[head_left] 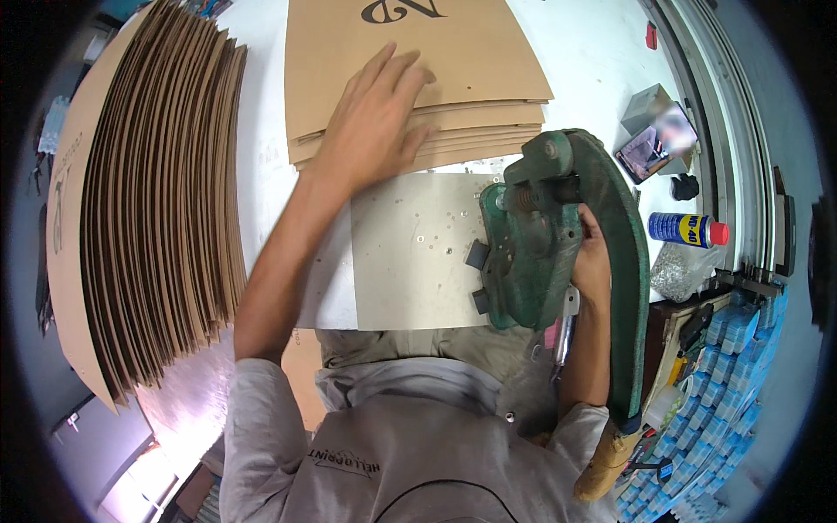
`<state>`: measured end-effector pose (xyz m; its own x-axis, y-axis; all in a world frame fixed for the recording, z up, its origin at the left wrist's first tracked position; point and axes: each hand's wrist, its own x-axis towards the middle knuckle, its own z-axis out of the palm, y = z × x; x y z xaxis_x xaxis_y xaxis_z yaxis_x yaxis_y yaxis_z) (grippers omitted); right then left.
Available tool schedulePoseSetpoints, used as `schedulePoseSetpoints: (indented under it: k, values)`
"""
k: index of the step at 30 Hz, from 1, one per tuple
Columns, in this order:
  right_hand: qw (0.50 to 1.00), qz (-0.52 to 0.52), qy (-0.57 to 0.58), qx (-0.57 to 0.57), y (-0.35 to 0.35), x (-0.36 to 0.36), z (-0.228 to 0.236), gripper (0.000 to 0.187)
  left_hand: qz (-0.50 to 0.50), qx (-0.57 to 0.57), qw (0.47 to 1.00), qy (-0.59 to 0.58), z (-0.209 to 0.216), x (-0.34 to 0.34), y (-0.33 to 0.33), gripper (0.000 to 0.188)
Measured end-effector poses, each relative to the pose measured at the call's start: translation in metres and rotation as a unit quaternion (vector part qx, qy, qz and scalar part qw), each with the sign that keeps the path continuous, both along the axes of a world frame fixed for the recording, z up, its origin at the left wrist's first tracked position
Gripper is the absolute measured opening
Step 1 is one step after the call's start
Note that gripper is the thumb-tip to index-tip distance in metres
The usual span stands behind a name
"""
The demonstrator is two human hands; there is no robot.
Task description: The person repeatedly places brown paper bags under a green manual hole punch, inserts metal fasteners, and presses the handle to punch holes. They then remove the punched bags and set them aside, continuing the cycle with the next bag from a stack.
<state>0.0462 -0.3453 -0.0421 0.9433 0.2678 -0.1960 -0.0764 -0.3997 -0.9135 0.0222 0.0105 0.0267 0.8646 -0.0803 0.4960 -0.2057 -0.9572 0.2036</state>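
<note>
My left hand (379,118) reaches forward with its fingers spread, on or just over the top sheet of a stack of brown cardboard sheets (488,61) with dark printing. On the right stands a green cast-metal hand press (532,244) with a long curved lever (629,288) that extends toward me. My right hand (594,260) is close behind the press body, between it and the lever. Most of its fingers are hidden there, so their grip does not show. A thin pale plate (405,279) lies in front of me, dotted with small rings and specks.
A thick row of upright brown cardboard sheets (166,192) stands at the left. To the right are a phone (656,144) leaning on a grey box (645,106), a blue spray can (680,228) with a red cap and a clear bag (684,270). Blue packets (719,392) are piled lower right.
</note>
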Motion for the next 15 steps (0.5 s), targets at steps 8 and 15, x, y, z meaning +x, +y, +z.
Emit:
schedulePoseSetpoints:
  k: [8,15]
  values:
    - [0.997,-0.031,0.073,0.011,0.001,0.005,0.000,0.027,-0.075,-0.078,0.990,0.094,-0.012,0.022,0.016,0.040]
    - [0.988,-0.005,0.100,0.117,0.010,0.012,-0.021,0.022,-0.085,0.057,0.993,0.051,-0.034,0.028,0.006,0.035]
